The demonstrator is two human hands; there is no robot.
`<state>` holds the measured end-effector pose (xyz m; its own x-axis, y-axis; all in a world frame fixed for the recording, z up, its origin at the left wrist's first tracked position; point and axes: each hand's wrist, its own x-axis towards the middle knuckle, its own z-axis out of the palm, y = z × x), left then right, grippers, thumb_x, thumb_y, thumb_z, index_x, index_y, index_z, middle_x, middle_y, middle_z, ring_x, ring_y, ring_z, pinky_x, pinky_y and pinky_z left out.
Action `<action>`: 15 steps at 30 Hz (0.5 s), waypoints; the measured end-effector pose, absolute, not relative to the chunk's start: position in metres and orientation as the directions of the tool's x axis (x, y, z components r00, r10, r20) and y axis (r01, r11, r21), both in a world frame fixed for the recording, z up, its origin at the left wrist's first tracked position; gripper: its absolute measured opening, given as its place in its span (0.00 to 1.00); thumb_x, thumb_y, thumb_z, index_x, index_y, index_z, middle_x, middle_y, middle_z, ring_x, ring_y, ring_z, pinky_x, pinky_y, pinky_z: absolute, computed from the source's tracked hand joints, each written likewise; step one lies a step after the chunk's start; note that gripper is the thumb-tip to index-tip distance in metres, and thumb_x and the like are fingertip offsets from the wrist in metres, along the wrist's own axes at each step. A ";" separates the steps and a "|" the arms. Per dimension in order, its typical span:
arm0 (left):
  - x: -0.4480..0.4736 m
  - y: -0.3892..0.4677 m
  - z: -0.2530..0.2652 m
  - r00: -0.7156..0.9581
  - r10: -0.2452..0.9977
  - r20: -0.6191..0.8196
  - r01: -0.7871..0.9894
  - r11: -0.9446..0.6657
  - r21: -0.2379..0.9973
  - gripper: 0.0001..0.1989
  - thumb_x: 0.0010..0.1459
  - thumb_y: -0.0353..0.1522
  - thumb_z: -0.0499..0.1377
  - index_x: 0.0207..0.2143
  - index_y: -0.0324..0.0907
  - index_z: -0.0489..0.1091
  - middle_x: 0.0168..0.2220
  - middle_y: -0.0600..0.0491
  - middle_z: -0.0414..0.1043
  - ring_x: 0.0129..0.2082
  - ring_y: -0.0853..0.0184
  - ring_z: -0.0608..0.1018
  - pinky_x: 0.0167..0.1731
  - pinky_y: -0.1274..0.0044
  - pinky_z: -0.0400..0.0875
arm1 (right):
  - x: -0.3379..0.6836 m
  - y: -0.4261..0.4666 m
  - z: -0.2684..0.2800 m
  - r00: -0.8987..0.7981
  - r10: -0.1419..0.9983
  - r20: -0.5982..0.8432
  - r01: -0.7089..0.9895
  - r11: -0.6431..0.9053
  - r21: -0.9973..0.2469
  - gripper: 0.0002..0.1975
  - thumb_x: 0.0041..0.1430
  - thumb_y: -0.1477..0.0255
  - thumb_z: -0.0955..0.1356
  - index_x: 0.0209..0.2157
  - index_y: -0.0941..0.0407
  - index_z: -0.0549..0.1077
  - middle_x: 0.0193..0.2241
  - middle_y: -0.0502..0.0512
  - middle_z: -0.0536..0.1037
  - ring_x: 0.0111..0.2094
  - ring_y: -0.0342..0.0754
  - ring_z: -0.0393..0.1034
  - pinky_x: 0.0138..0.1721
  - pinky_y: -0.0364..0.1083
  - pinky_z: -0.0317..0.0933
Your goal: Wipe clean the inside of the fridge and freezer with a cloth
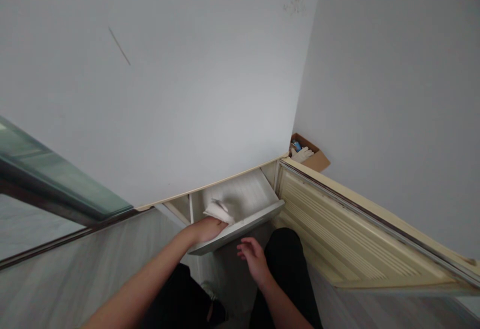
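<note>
A white drawer [252, 194] is pulled out from a low cabinet-like unit, probably a refrigerator. At its front left corner, my left hand [210, 230] grips a whitish cloth [219, 211], bunched over the drawer's inside. The fingers are partly hidden by the cloth. My right hand [253, 256] is in front of the drawer's front panel, apart from it. Its fingers are loosely bent and spread, with nothing in them.
On the right, a cream ribbed door [337, 229] stands swung open. Behind it, a cardboard box [318, 160] holds a pale glove [302, 154] and other items. A dark-framed glass panel [56, 174] is at the left. My knees flank the drawer's front.
</note>
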<state>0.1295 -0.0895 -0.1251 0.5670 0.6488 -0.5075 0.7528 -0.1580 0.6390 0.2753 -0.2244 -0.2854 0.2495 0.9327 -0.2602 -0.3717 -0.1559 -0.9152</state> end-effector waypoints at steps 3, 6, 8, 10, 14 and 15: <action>0.123 -0.137 -0.119 0.532 0.828 -0.176 0.491 -0.133 0.861 0.10 0.47 0.41 0.64 0.32 0.48 0.76 0.47 0.47 0.79 0.63 0.50 0.69 0.61 0.69 0.65 | 0.280 -0.230 -0.261 0.096 0.973 -0.210 -0.567 -0.120 -0.815 0.31 0.55 0.42 0.66 0.43 0.56 0.74 0.36 0.60 0.81 0.35 0.53 0.76 0.40 0.52 0.68; 0.120 -0.182 -0.120 0.464 0.882 -0.079 0.230 -0.034 0.973 0.15 0.40 0.34 0.69 0.35 0.51 0.77 0.47 0.49 0.80 0.63 0.49 0.69 0.61 0.68 0.66 | 0.284 -0.238 -0.244 -0.034 0.973 -0.229 -0.668 -0.193 -0.719 0.39 0.55 0.36 0.59 0.47 0.55 0.75 0.42 0.63 0.81 0.44 0.58 0.76 0.45 0.57 0.68; 0.123 -0.201 -0.123 0.460 0.882 -0.097 0.232 -0.014 0.973 0.17 0.41 0.32 0.69 0.37 0.51 0.78 0.48 0.48 0.80 0.62 0.48 0.69 0.61 0.65 0.66 | 0.283 -0.242 -0.239 -0.012 0.962 -0.274 -0.623 -0.222 -0.750 0.40 0.51 0.35 0.61 0.45 0.55 0.78 0.42 0.64 0.81 0.49 0.60 0.75 0.47 0.58 0.68; 0.127 -0.211 -0.128 0.496 0.857 -0.141 0.298 -0.016 0.954 0.16 0.44 0.33 0.67 0.39 0.49 0.78 0.47 0.47 0.80 0.61 0.48 0.71 0.62 0.62 0.65 | 0.279 -0.246 -0.239 -0.023 0.957 -0.289 -0.591 -0.247 -0.768 0.37 0.48 0.39 0.67 0.43 0.57 0.79 0.40 0.63 0.81 0.51 0.61 0.73 0.49 0.57 0.67; 0.128 -0.219 -0.142 0.606 0.747 -0.273 0.370 0.038 0.928 0.16 0.45 0.34 0.65 0.40 0.45 0.79 0.43 0.48 0.81 0.56 0.47 0.74 0.61 0.59 0.64 | 0.273 -0.248 -0.242 -0.174 0.938 -0.299 -0.635 -0.339 -0.694 0.34 0.45 0.43 0.74 0.43 0.57 0.80 0.42 0.62 0.81 0.52 0.60 0.73 0.50 0.55 0.67; 0.127 -0.220 -0.144 0.604 0.740 -0.297 0.372 0.069 0.926 0.17 0.44 0.35 0.66 0.40 0.45 0.79 0.42 0.48 0.81 0.55 0.46 0.74 0.61 0.58 0.63 | 0.274 -0.247 -0.243 -0.177 0.938 -0.297 -0.665 -0.336 -0.667 0.35 0.46 0.43 0.73 0.44 0.57 0.80 0.45 0.62 0.81 0.53 0.60 0.72 0.52 0.55 0.66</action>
